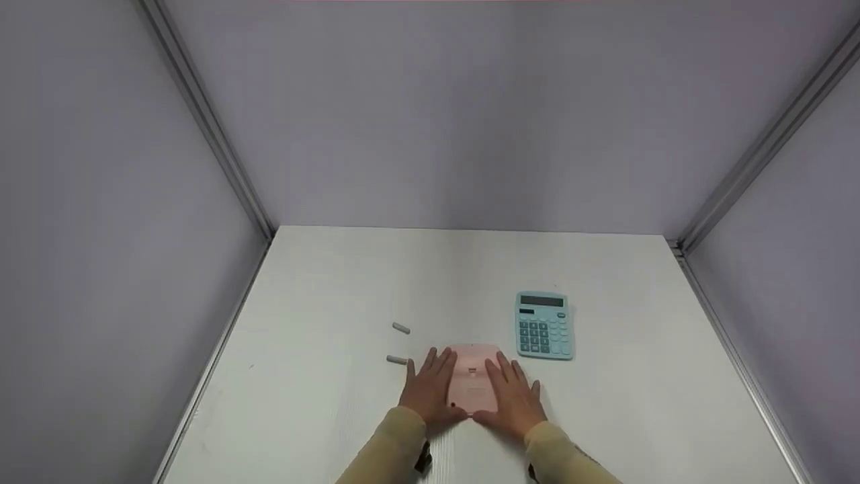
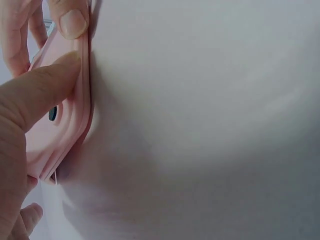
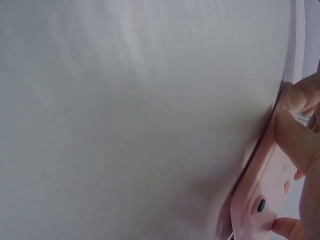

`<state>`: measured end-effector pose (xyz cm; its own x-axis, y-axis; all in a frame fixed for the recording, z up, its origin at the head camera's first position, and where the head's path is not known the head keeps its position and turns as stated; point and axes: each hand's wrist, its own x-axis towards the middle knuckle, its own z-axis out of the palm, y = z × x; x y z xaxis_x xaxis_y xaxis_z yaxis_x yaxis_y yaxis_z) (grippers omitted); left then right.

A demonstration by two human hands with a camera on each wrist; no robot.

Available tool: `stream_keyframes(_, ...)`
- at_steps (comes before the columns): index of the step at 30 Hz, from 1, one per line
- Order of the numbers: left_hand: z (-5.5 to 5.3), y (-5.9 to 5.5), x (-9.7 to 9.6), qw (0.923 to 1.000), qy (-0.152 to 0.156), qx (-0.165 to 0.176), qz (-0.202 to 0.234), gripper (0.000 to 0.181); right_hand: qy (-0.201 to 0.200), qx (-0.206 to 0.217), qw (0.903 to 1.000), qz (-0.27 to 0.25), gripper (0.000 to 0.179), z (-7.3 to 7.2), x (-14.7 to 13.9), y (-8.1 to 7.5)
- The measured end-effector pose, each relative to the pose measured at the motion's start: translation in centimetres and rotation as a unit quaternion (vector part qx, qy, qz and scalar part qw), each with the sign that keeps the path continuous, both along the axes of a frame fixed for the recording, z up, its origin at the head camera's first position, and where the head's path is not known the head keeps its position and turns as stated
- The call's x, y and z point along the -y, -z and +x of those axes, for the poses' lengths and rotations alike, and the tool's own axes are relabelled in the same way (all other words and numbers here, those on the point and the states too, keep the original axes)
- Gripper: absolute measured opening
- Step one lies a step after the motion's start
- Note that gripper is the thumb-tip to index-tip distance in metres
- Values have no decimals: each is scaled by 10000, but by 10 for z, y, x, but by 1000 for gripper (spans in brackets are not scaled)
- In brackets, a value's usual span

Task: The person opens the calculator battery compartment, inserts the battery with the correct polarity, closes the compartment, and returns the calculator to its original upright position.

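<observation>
A pink calculator (image 1: 472, 390) lies face down on the white table, its plain back with a small latch turned up. My left hand (image 1: 430, 388) rests on its left side, fingers straight and spread, thumb along the near edge. Across from it, my right hand (image 1: 514, 401) lies on the right side in the same way, the two thumbs almost meeting. In the left wrist view, the left thumb (image 2: 47, 85) presses on the pink back near a dark round foot. The right thumb (image 3: 295, 137) touches the back's edge in the right wrist view.
A light blue calculator (image 1: 544, 326) lies face up, beyond my right hand. Two small grey batteries, a farther one (image 1: 401, 328) and a nearer one (image 1: 396, 359), lie left of the pink calculator, the nearer beside my left fingertips. Grey walls (image 1: 403, 121) enclose the table (image 1: 322, 289).
</observation>
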<state>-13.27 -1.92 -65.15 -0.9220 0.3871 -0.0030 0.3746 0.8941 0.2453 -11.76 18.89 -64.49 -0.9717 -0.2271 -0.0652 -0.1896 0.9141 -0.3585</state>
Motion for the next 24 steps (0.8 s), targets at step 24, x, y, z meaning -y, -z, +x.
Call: stream_keyframes(24, 1, -7, 0, 9999, 87, 82, -52, 113, -682, -581, 9955, 313, 53, -34, -12, -22)
